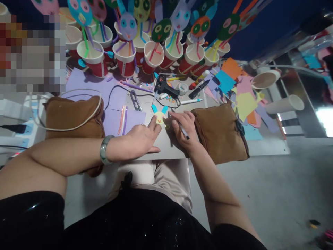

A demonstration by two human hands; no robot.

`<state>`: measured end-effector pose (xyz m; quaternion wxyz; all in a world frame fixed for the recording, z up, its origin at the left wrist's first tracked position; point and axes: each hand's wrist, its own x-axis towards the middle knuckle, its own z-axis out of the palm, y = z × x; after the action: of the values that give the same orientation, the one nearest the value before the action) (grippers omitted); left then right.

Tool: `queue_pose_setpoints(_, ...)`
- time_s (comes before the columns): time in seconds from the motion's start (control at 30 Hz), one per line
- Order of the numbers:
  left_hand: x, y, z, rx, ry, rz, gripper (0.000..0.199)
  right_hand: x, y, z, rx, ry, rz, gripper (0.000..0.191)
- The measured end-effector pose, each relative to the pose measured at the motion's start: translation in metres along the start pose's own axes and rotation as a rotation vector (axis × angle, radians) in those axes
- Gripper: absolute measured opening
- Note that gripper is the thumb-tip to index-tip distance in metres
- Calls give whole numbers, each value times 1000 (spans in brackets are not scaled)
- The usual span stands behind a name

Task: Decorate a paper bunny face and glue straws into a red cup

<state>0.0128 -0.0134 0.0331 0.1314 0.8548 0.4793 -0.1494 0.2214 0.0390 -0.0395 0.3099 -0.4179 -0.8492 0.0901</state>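
A small yellow paper rabbit face (pixel 159 118) with blue ears and an orange mouth lies flat on the table between my hands. My left hand (pixel 142 139) reaches in from the left, its fingers stretched out and their tips resting on the face's lower left edge. Just right of the face, my right hand (pixel 185 129) is closed around a slim pen (pixel 184 131), whose tip end is partly hidden by my fingers. Purple paper (pixel 137 118) with several paper straws (pixel 125 119) lies beyond my left wrist.
Behind the face are a black glue gun (pixel 165 86) with its cord, a utility knife (pixel 135 100), a marker (pixel 199 89) and a tape roll (pixel 182 88). Paper cups (pixel 125 59) with animal figures line the back. Brown cushions (pixel 221 133) flank my arms; coloured paper scraps (pixel 244 104) lie right.
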Motion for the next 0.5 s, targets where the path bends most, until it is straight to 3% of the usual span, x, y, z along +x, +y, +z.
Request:
queue_pose_setpoints(0.17,-1,0,-6,66,-11,12,91,-1,3,4,-42,245,99,30)
queue_pose_setpoints(0.37,-1,1,-2,80,25,23,94,-3,0,5,358,312,223,32)
queue_pose_setpoints(0.5,2,2,2,78,38,19,96,-1,0,6,571,289,361,15)
